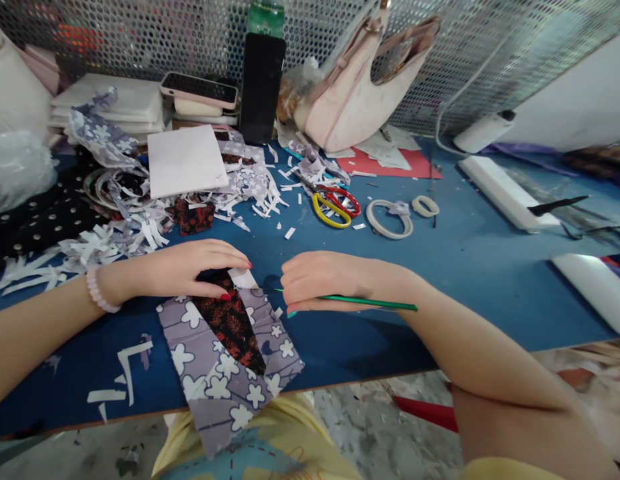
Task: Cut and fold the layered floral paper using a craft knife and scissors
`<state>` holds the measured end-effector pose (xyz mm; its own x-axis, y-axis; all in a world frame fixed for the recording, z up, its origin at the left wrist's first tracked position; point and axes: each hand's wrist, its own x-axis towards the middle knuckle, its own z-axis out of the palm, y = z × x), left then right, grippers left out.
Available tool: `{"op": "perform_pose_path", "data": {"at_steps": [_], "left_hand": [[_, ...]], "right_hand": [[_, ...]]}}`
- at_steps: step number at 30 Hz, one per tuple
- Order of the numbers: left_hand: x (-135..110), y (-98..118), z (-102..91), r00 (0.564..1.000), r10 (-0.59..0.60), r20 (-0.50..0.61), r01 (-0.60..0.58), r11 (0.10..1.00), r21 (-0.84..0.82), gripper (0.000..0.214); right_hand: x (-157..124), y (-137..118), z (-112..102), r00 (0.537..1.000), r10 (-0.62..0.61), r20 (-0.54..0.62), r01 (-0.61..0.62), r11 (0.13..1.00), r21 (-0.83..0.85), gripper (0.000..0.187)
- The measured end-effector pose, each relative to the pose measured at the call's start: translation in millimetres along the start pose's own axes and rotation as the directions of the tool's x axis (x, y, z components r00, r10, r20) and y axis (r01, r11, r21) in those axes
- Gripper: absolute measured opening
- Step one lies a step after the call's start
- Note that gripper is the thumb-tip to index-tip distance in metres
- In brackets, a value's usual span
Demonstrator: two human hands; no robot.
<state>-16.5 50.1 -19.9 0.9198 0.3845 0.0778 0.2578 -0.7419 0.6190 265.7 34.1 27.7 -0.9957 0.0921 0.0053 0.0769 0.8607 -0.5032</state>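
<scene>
My left hand point(183, 269) lies over the top edge of a lilac fabric piece with white flowers point(217, 383), thumb and index finger holding it near the top. A dark strip with a red leaf print point(235, 327) lies across that piece, and a small white patch point(243, 278) shows by my fingertips. Just to the right, my right hand point(330, 280) is closed around a thin green stick-like tool point(373, 302), its fine tip pointing left toward the fabric's upper corner. The fabric's lower end hangs over the table edge.
Yellow- and red-handled scissors point(335, 207) and a roll of tape point(389, 219) lie beyond my hands. White and lilac scraps point(140, 230) pile up at left, beside a white square pad point(187, 161). A phone point(263, 88) stands upright near a pale handbag point(360, 87).
</scene>
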Motion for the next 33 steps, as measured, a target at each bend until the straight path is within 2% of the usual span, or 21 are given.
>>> {"op": "perform_pose_path", "data": {"at_steps": [10,17,22,27,33], "left_hand": [[-1,3,-1.4,1.0,-0.013,-0.003,0.013,1.0,-0.008,0.042],[0,3,-1.7,1.0,-0.012,-0.006,0.012,1.0,-0.012,0.041],[0,2,-0.5,1.0,-0.005,-0.007,0.005,1.0,0.004,0.043],[0,1,0.3,1.0,0.006,-0.015,-0.006,1.0,0.011,0.044],[0,1,0.0,1.0,0.011,-0.006,-0.011,1.0,0.019,0.043]], "right_hand": [[-16,5,10,0.994,0.002,-0.105,0.002,0.999,0.035,0.037],[-14,12,15,0.98,-0.054,-0.193,0.082,0.987,0.139,0.036],[4,9,23,0.983,-0.052,-0.176,0.076,0.988,0.133,0.04],[10,8,25,0.977,-0.055,-0.207,0.078,0.992,0.103,0.038],[11,2,13,0.993,-0.025,-0.114,0.04,0.991,0.127,0.037]]}}
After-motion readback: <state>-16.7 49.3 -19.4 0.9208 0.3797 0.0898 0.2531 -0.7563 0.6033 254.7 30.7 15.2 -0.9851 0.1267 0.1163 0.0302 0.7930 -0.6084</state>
